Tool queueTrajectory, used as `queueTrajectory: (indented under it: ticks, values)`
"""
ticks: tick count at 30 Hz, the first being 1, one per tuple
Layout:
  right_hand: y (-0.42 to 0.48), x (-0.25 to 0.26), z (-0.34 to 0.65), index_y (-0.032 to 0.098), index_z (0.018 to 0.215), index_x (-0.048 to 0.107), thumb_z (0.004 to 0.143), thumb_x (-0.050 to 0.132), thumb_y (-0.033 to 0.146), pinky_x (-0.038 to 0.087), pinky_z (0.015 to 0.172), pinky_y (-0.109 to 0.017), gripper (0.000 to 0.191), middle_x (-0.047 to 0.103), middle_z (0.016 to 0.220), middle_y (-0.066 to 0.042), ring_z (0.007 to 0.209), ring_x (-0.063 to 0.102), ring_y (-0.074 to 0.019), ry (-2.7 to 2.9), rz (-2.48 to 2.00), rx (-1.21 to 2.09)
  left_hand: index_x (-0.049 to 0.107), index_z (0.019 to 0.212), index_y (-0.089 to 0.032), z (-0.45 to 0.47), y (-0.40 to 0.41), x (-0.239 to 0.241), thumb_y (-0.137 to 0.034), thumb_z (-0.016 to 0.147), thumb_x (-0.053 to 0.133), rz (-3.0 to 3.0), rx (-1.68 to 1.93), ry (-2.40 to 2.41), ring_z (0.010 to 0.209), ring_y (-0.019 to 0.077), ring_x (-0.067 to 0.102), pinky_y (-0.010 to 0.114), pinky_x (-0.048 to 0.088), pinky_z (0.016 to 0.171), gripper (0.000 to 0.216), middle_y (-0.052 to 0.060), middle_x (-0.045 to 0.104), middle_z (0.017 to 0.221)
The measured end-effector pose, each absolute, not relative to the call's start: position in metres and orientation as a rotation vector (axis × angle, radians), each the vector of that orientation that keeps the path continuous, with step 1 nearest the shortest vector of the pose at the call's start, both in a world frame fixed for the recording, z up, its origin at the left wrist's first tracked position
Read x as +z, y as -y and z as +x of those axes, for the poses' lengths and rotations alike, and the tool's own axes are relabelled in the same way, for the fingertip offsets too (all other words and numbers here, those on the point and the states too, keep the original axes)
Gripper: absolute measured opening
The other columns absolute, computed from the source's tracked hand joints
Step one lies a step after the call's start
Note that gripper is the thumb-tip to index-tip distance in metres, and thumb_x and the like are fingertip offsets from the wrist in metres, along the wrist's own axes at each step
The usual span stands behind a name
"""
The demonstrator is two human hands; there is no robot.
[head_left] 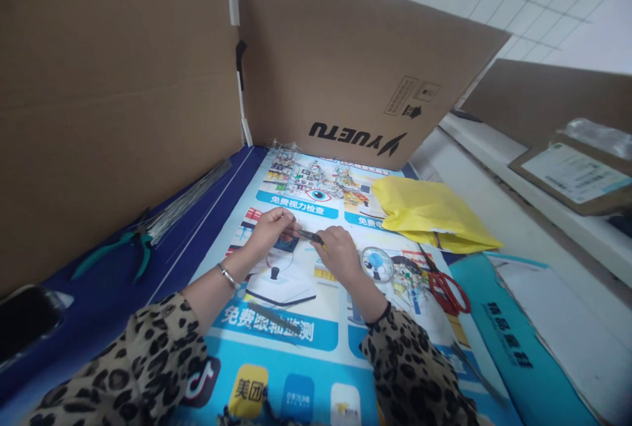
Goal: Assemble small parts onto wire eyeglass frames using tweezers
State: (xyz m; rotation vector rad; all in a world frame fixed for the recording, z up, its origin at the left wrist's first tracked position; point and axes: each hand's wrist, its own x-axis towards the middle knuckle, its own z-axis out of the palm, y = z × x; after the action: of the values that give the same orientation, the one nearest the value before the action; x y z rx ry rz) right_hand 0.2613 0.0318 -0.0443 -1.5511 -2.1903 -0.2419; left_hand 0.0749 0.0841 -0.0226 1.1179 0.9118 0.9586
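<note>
My right hand [340, 253] is closed around a small pair of pliers [310, 236] with dark jaws and a bit of yellow on the handle. The jaws point left, toward my left hand [275, 228]. Thumb and fingers of that hand are pinched together right by the plier tips, on something too small to make out, perhaps thin wire. Both hands are over a printed poster sheet [276, 337]. Right of my right hand lies a round clear spool [377, 264], with a tangle of thin wires and small pieces [409, 278] beside it.
Teal-handled pliers [141, 251] and a bundle of thin wires [185, 205] lie left. Red scissors [449, 291], a yellow bag [434, 212], a teal box [513, 334] and tweezers [478, 370] are right. Cardboard panels [345, 64] stand behind; a dark phone [29, 320] lies far left.
</note>
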Motion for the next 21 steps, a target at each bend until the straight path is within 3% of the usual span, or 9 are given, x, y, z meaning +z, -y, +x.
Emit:
queueTrajectory:
  ticks: [6,12,21]
  values:
    - [-0.032,-0.045,0.262,0.019,0.088,0.061,0.083,0.053,0.033,0.035,0.072,-0.03,0.016,0.057,0.08,-0.005,0.081,0.047,-0.0185,2.151,-1.525,-0.24,0.054,0.077,-0.016,0.073,-0.083,-0.022,-0.037,0.075,0.056,1.175,0.979,-0.849,0.063,0.0158,0.065,0.021,0.046,0.053,0.021,0.004,0.068,0.073]
    - [-0.029,-0.038,0.262,0.019,0.087,0.061,0.084,0.05,0.025,0.033,0.073,-0.032,0.013,0.057,0.081,-0.005,0.083,0.046,-0.0191,2.061,-1.479,-0.443,0.055,0.075,-0.015,0.073,-0.081,-0.021,-0.038,0.074,0.058,1.195,0.929,-0.838,0.062,0.0159,0.065,0.021,0.045,0.052,0.023,0.005,0.067,0.071]
    - [-0.016,-0.028,0.255,0.02,0.106,0.056,0.088,0.042,0.015,0.03,0.079,-0.035,0.024,0.058,0.095,-0.007,0.089,0.046,-0.0188,2.361,-1.286,-0.761,0.055,0.071,-0.015,0.083,-0.073,-0.022,-0.033,0.067,0.063,0.909,0.956,-0.89,0.056,0.0139,0.061,0.022,0.047,0.046,0.02,0.003,0.064,0.064]
